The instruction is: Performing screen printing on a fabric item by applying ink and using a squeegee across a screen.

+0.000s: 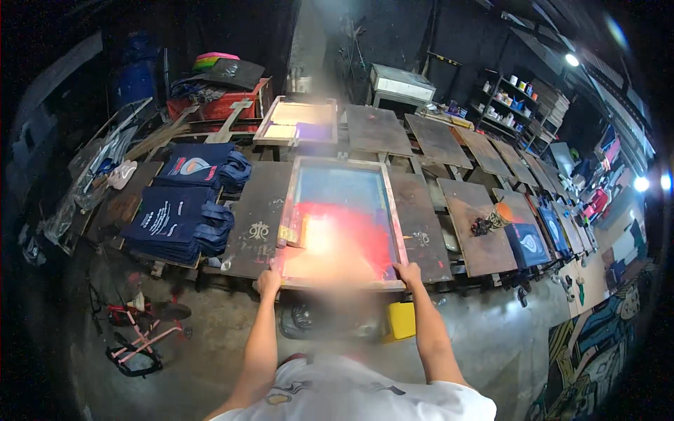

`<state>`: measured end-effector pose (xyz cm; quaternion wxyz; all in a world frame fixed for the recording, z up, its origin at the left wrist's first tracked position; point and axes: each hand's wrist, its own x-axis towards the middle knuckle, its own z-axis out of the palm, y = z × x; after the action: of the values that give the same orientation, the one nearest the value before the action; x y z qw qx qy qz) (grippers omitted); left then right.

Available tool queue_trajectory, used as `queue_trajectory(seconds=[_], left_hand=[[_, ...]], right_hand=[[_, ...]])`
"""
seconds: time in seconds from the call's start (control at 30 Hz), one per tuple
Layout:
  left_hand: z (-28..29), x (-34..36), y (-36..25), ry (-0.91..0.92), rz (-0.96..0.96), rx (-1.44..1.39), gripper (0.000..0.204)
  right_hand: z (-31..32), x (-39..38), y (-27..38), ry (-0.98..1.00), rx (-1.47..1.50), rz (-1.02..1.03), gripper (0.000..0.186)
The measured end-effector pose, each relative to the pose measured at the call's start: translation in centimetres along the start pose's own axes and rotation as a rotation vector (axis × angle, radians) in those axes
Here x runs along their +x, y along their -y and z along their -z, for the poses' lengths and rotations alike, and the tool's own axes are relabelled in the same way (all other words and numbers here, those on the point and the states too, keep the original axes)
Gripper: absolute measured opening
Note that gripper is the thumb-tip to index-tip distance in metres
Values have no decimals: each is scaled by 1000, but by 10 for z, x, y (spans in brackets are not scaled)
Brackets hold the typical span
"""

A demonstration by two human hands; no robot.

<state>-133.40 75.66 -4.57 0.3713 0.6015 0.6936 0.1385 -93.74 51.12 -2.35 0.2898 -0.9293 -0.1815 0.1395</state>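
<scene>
A screen-printing frame (341, 186) with a wooden rim, pale blue mesh and a red-inked area lies over the dark boards in front of me. A bright blurred patch covers its lower middle. My left hand (269, 279) is closed on the frame's near left corner, and my right hand (409, 272) grips its near right corner. Left of it, folded navy tote bags (161, 224) with printed designs are stacked in two piles. A dark board (253, 210) with pale marks sits beside the frame.
Another screen (277, 119) lies behind. Rows of boards (470, 231) extend right, carrying navy bags (526, 245). A red bin (249, 105), a white cabinet (400, 81) and shelves (509, 109) stand at the back. Below are a pink metal frame (133, 340) and a yellow container (401, 321).
</scene>
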Motion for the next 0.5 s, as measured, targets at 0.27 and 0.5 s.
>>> queue_trajectory(seconds=[0.27, 0.5], left_hand=[[32, -6, 0, 60, -267, 136, 80], [26, -23, -42, 233, -283, -291, 69]], right_hand=[[14, -16, 6, -60, -44, 100, 64], [64, -40, -21, -129, 33, 74, 56]])
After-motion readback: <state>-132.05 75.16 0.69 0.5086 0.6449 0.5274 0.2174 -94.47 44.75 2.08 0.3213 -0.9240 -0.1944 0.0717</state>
